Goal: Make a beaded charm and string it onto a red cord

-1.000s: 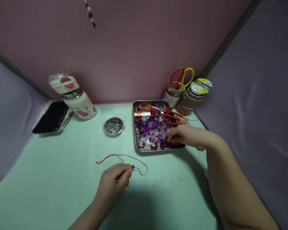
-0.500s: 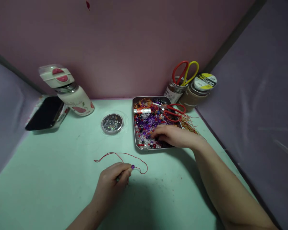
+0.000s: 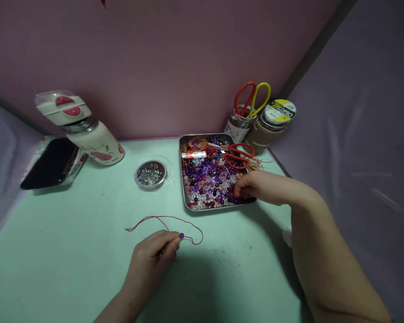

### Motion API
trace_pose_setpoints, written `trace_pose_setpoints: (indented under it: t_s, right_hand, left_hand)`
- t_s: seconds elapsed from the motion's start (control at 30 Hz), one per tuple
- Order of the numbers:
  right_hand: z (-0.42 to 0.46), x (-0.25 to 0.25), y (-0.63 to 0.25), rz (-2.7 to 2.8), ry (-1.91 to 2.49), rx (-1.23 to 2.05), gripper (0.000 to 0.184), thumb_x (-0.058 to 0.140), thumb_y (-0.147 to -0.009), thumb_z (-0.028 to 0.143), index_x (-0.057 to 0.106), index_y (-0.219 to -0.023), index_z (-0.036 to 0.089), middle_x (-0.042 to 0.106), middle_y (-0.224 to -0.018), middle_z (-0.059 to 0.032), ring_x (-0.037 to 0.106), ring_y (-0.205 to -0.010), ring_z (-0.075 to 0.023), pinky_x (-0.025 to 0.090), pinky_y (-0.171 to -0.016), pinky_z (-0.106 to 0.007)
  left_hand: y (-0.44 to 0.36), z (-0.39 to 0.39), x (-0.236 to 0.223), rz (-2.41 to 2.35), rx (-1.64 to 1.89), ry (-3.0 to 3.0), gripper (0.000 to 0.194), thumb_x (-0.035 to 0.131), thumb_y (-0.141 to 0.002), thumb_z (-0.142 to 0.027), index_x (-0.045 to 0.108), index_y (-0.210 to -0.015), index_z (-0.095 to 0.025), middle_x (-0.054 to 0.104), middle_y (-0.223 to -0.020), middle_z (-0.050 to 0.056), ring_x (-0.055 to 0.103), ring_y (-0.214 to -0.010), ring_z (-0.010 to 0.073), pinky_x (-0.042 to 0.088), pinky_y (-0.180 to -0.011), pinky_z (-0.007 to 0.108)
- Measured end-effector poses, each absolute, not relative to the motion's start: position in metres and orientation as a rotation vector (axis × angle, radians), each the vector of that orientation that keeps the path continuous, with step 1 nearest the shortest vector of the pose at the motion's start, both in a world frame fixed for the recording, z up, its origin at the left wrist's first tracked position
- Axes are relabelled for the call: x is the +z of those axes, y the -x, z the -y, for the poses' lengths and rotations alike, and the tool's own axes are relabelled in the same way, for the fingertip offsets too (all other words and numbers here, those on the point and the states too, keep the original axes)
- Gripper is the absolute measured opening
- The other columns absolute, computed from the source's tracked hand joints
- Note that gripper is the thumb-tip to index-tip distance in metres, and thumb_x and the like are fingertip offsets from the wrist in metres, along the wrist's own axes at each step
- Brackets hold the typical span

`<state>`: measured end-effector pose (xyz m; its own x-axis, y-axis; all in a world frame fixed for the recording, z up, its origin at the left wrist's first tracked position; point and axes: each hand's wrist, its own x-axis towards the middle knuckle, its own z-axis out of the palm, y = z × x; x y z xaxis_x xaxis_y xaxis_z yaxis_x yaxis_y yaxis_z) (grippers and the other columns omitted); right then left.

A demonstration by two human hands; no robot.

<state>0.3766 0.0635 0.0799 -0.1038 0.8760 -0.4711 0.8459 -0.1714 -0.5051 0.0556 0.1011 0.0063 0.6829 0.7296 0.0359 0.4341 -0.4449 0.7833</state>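
Observation:
Between thumb and forefinger, my left hand (image 3: pixel 155 258) pinches a purple bead (image 3: pixel 181 236) over the table. A thin red cord (image 3: pixel 188 223) runs out from the bead and loops across the tabletop beyond the hand. My right hand (image 3: pixel 252 185) reaches into the right side of a metal tray (image 3: pixel 218 209) filled with loose beads (image 3: pixel 205 175) in purple, clear, red and black. Its fingers are curled down among the beads; their tips are partly hidden, and I cannot make out what is between them.
Red-handled scissors (image 3: pixel 237 154) and a small white-and-orange tube (image 3: pixel 194 154) lie on the beads. Behind stand two jars, one holding red and yellow handles (image 3: pixel 252 101), the other under a lid (image 3: pixel 280 111). Leftward are a round spool (image 3: pixel 151 174), a bottle (image 3: pixel 94 139) and a phone (image 3: pixel 50 163).
My right hand has shifted rightward within the tray, uncovering beads in its middle. My left hand keeps its pinch on the purple bead. The whole view has moved slightly.

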Motion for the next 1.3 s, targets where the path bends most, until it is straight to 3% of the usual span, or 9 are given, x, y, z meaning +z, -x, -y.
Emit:
trace_pose_setpoints:
  t_s: [0.17, 0.27, 0.37, 0.57, 0.67, 0.87, 1.0, 1.17, 1.3]
  right_hand:
    - [-0.071, 0.065, -0.367, 2.086, 2.008, 1.171, 0.029, 0.048, -0.074, 0.009, 0.073, -0.084, 0.02, 0.071, -0.074, -0.0011, 0.06, -0.066, -0.0133, 0.044, -0.063, -0.024]
    - [-0.078, 0.055, -0.362, 2.073, 1.892, 1.102, 0.031, 0.048, -0.078, 0.009, 0.072, -0.093, 0.021, 0.072, -0.089, -0.0026, 0.062, -0.075, -0.0138, 0.046, -0.07, -0.025]
    - [-0.088, 0.047, -0.359, 1.931, 1.826, 0.976, 0.035, 0.046, -0.08, 0.007, 0.069, -0.103, 0.019, 0.069, -0.103, -0.0058, 0.062, -0.086, -0.0148, 0.048, -0.08, -0.028]
    - [-0.098, 0.037, -0.361, 1.519, 1.666, 1.049, 0.039, 0.04, -0.083, 0.007, 0.063, -0.111, 0.02, 0.068, -0.104, -0.0061, 0.064, -0.087, -0.0136, 0.053, -0.081, -0.031]
    - [-0.093, 0.046, -0.366, 1.454, 1.667, 1.051, 0.034, 0.044, -0.085, 0.012, 0.064, -0.109, 0.024, 0.068, -0.108, -0.0048, 0.065, -0.092, -0.0156, 0.055, -0.081, -0.031]
    - [-0.075, 0.072, -0.386, 1.73, 1.987, 0.895, 0.019, 0.052, -0.081, 0.016, 0.067, -0.092, 0.021, 0.07, -0.088, -0.0022, 0.064, -0.079, -0.0151, 0.05, -0.072, -0.026]
    - [-0.068, 0.08, -0.387, 1.948, 2.066, 1.029, 0.022, 0.052, -0.078, 0.014, 0.07, -0.087, 0.022, 0.071, -0.084, -0.0005, 0.062, -0.074, -0.0136, 0.047, -0.068, -0.023]
    - [-0.071, 0.085, -0.356, 1.973, 2.44, 0.885, 0.024, 0.051, -0.072, 0.008, 0.072, -0.076, 0.019, 0.07, -0.076, -0.0064, 0.06, -0.068, -0.0163, 0.043, -0.063, -0.025]
    - [-0.077, 0.076, -0.344, 2.016, 2.5, 0.697, 0.024, 0.05, -0.073, 0.007, 0.07, -0.08, 0.017, 0.068, -0.079, -0.0087, 0.059, -0.068, -0.0184, 0.04, -0.06, -0.027]
  left_hand:
    - [-0.055, -0.101, 0.006, -0.902, 0.488, -2.093, 0.017, 0.053, -0.087, -0.026, 0.066, -0.077, -0.021, 0.063, -0.062, -0.003, 0.057, -0.055, 0.0088, 0.043, -0.054, 0.018]
    - [-0.055, -0.101, 0.006, -0.912, 0.478, -2.09, 0.017, 0.053, -0.087, -0.026, 0.066, -0.077, -0.021, 0.062, -0.061, -0.003, 0.057, -0.056, 0.009, 0.043, -0.054, 0.018]
    - [-0.056, -0.101, 0.005, -0.933, 0.459, -2.079, 0.018, 0.053, -0.088, -0.027, 0.065, -0.076, -0.021, 0.061, -0.06, -0.004, 0.056, -0.055, 0.0092, 0.042, -0.053, 0.019]
    - [-0.055, -0.1, 0.004, -0.918, 0.459, -2.074, 0.018, 0.053, -0.088, -0.028, 0.066, -0.078, -0.022, 0.062, -0.061, -0.003, 0.056, -0.054, 0.0098, 0.043, -0.052, 0.019]
    - [-0.054, -0.101, 0.004, -0.915, 0.469, -2.09, 0.018, 0.053, -0.087, -0.028, 0.066, -0.078, -0.022, 0.064, -0.063, -0.002, 0.057, -0.055, 0.0101, 0.044, -0.052, 0.019]
    - [-0.056, -0.102, 0.004, -0.917, 0.487, -2.113, 0.018, 0.053, -0.087, -0.029, 0.067, -0.078, -0.021, 0.065, -0.065, -0.001, 0.059, -0.057, 0.0112, 0.046, -0.054, 0.02]
    - [-0.056, -0.102, 0.006, -0.921, 0.466, -2.105, 0.02, 0.052, -0.088, -0.03, 0.067, -0.078, -0.021, 0.064, -0.064, -0.002, 0.058, -0.055, 0.0111, 0.045, -0.053, 0.02]
    - [-0.055, -0.101, 0.006, -0.92, 0.475, -2.091, 0.019, 0.053, -0.087, -0.031, 0.067, -0.078, -0.021, 0.065, -0.065, -0.002, 0.059, -0.056, 0.0107, 0.045, -0.053, 0.02]
    - [-0.054, -0.101, 0.004, -0.923, 0.465, -2.097, 0.018, 0.053, -0.087, -0.031, 0.067, -0.08, -0.022, 0.066, -0.067, -0.002, 0.059, -0.058, 0.0107, 0.045, -0.054, 0.02]
